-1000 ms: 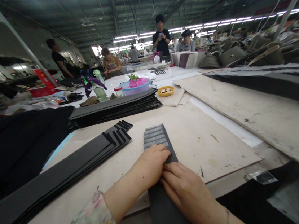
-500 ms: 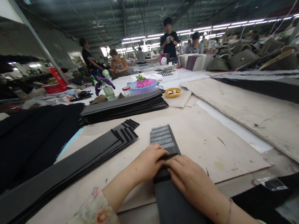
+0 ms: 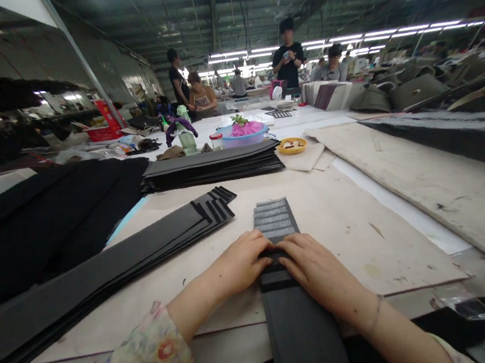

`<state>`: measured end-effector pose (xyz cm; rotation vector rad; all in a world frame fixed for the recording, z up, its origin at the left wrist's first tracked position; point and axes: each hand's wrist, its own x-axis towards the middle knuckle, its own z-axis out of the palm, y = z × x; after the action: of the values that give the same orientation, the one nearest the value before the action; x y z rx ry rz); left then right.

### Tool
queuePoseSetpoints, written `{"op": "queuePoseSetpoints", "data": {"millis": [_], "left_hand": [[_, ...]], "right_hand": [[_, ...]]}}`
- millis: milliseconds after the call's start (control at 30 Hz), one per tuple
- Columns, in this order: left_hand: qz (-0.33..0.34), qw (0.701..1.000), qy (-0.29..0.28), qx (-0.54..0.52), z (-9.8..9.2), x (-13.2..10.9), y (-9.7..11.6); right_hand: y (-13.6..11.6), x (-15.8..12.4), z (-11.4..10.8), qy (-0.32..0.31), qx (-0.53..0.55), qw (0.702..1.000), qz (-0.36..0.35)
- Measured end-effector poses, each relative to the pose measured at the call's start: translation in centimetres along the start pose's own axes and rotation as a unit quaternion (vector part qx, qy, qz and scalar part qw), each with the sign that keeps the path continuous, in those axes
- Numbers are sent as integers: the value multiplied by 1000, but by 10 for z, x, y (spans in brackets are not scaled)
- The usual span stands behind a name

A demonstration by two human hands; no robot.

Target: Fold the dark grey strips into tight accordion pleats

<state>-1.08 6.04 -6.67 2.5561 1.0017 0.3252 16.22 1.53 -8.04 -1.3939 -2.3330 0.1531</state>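
A long dark grey fabric panel [image 3: 302,330] lies lengthwise in front of me, with several overlapping light grey fuzzy bands [image 3: 273,218] at its far end. My left hand [image 3: 247,257] presses in from the left, its thumb and fingers pinched at a narrow black band [image 3: 273,255] crossing the panel. From the right, my right hand [image 3: 312,264] grips the same band, fingers curled and thumb low. The fingertips of both hands nearly meet at the panel's middle, partly hiding the band. Another black band crosses the panel just below the hands.
On the left lies a fanned stack of similar dark panels [image 3: 144,243]. Beyond are another dark stack [image 3: 212,166], a yellow dish [image 3: 292,146] and a blue basin [image 3: 244,138] with pink contents. A beige board [image 3: 422,171] angles along the right. Several people are farther back.
The view has shifted slightly left, so everything appears farther right. My fingers have moved a little up the panel, uncovering more of the black band below them.
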Motion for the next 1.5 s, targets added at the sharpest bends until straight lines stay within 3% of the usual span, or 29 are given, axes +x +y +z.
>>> {"op": "queuePoseSetpoints", "data": {"millis": [200,300,600,767,867,1000,1100,1200,1267,1300,1367,1433,1500], "left_hand": [[32,986,-20,163,5,-5,6],[37,983,-16,179,6,-10,8],[-52,998,29,4,10,-35,2],[-121,982,63,-130,6,-51,9],[-186,971,86,-123,19,-65,26],[-247,964,53,-84,40,-73,49],[-266,959,52,-84,44,-73,56],[-259,958,61,-106,42,-73,56],[-247,958,78,-122,41,-75,56],[-240,958,88,-130,41,-77,56],[-225,956,113,-150,44,-79,55],[-208,951,142,-177,48,-81,55],[-192,942,172,-213,50,-83,58]], "right_hand": [[-3,0,6,12,-81,996,-24],[-3,0,7,12,-110,994,-24],[-3,-13,4,50,-114,992,16],[0,-14,4,41,-100,994,15],[3,-13,4,48,-86,995,12],[11,-2,1,32,-70,997,6],[18,14,-6,29,-56,998,27],[20,25,-20,8,65,994,88],[18,26,-29,-19,227,966,125],[16,25,-33,-31,323,935,140],[11,21,-35,-51,502,846,171],[6,16,-30,-78,598,771,205],[3,13,-20,-89,604,764,208]]}}
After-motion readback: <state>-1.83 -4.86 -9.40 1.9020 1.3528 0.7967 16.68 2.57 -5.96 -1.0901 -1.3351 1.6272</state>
